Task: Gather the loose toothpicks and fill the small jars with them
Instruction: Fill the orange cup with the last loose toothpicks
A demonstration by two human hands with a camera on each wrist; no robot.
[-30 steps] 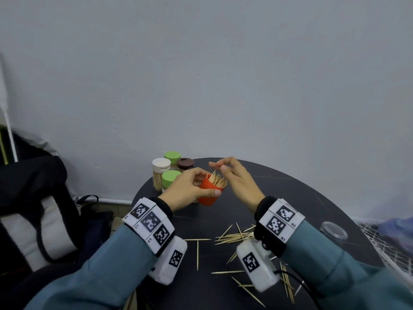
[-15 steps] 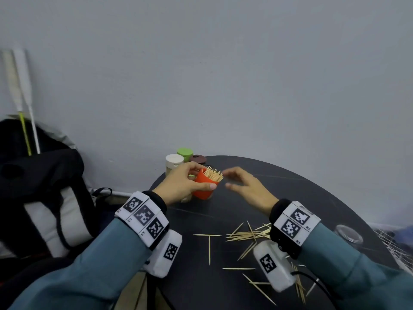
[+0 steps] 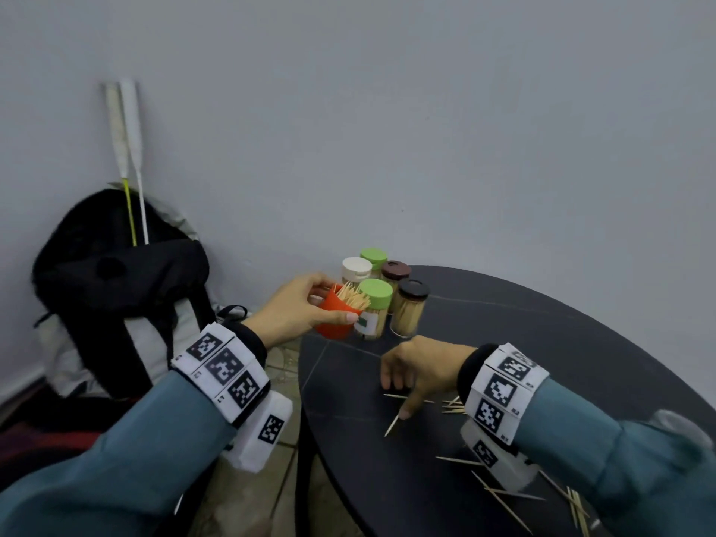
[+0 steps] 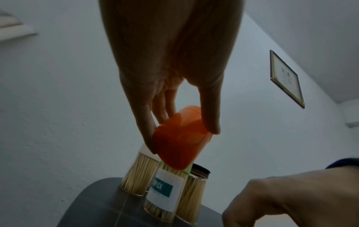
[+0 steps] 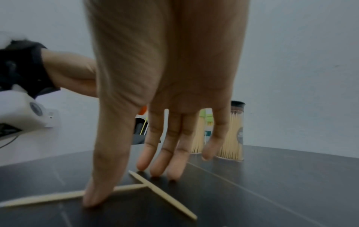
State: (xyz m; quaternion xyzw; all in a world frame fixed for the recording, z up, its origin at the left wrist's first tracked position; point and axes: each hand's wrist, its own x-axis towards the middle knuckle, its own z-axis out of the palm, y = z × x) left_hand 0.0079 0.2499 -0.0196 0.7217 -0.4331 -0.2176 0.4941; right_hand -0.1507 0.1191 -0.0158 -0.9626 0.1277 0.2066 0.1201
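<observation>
Half a second ago the right hand (image 3: 420, 372) hovered open beside the orange cup; now it is down at the table's 9 o'clock edge, while the left hand (image 3: 298, 310) has carried the orange cup (image 3: 336, 317) left, against the capped jars.

Head view: the left hand's thumb and fingers grasp the cup, which bristles with toothpicks and sits at about 9 o'clock of the green-lidded jar (image 3: 374, 308), just beside it. The right hand's fingers are extended, tips on the dark table (image 3: 581, 362), thumb on a loose toothpick (image 3: 392, 425). More scattered toothpicks (image 3: 499, 494) lie toward 5 o'clock of that hand.

Left wrist view: the left hand's fingers (image 4: 147, 135) and thumb pinch the cup from either side, above the labelled jar (image 4: 165, 195) and its neighbours, all packed with picks.

Right wrist view: the thumb (image 5: 97, 195) presses one toothpick flat, and a crossing toothpick (image 5: 165, 195) lies at its 3 o'clock. The fingers are straight and hold nothing yet.

Judged from this, loading has given way to another gathering pass, with many picks left to collect.
</observation>
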